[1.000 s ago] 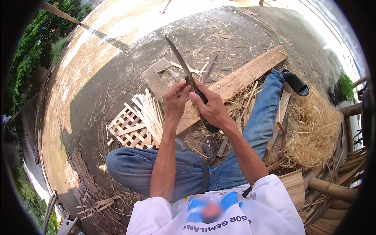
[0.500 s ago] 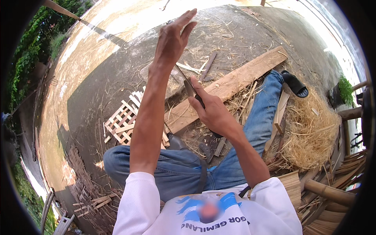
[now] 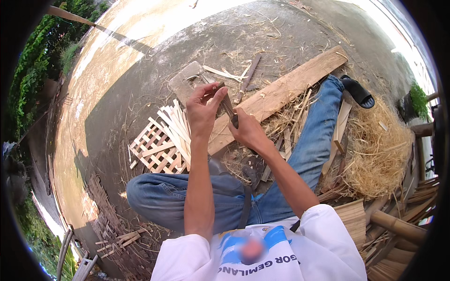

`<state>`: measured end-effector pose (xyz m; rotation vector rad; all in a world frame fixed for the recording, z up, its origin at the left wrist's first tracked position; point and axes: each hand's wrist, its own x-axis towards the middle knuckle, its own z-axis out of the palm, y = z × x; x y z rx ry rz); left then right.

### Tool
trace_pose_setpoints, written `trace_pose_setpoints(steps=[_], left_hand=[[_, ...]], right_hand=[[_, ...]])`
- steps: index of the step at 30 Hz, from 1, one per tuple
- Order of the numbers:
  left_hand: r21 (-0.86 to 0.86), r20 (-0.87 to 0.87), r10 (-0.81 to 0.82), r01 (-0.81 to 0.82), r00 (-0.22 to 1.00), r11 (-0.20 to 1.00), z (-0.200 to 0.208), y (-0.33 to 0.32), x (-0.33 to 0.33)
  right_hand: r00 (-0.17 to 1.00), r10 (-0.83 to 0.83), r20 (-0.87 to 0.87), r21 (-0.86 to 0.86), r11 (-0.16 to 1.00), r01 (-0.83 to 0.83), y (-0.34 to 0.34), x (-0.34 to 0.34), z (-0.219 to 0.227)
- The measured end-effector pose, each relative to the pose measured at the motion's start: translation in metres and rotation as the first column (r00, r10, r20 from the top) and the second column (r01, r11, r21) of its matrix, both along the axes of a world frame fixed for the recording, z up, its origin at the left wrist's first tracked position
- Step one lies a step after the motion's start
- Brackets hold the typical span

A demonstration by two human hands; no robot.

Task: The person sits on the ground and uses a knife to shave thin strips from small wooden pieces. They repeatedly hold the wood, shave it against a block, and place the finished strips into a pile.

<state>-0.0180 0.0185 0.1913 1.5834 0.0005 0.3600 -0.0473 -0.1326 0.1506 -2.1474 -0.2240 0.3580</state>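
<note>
A knife (image 3: 227,102) with a dark blade and a black handle is held in front of me, above the long wooden plank (image 3: 276,96). My right hand (image 3: 249,131) is closed round its handle. At the upper end of the blade, my left hand (image 3: 202,112) has its thumb and bent fingers against the tip, pinching it. Left of the plank, a woven lattice of pale wooden strips (image 3: 152,145) lies on the ground, and loose strips (image 3: 176,122) fan out beside it. A flat stone-like block (image 3: 186,77) sits just beyond my left hand.
My bent left leg and stretched right leg, in jeans (image 3: 307,136), frame the work spot. Straw-like shavings (image 3: 377,154) heap up at the right near a black sandal (image 3: 358,91). Bamboo poles (image 3: 398,227) lie lower right. A dark stick (image 3: 248,77) rests beyond the plank.
My left hand, raised and stretched out before, has come down and back to the blade tip, its fingers now bent. The knife stays in my right hand, which has shifted slightly.
</note>
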Motion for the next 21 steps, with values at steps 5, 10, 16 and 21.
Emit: trace_pose_setpoints(steps=[5,10,16,21], left_hand=[[0.204,0.057,0.087,-0.097,0.995,0.974,-0.003,-0.001,0.001],[0.043,0.018,0.031,-0.032,0.999,0.999,-0.007,-0.003,0.003],[0.069,-0.053,0.113,-0.110,0.992,0.992,0.000,-0.013,-0.001],[0.065,-0.052,0.223,-0.220,0.973,0.973,-0.016,0.016,-0.001]], right_hand=[[0.952,0.055,-0.301,0.282,0.959,0.034,-0.004,0.006,-0.002],[0.998,-0.055,-0.004,0.050,0.997,0.055,0.002,0.001,-0.013],[0.996,-0.084,-0.034,-0.284,0.956,0.071,-0.020,-0.029,-0.159],[0.989,-0.109,-0.100,-0.162,0.983,0.092,-0.019,-0.045,-0.189]])
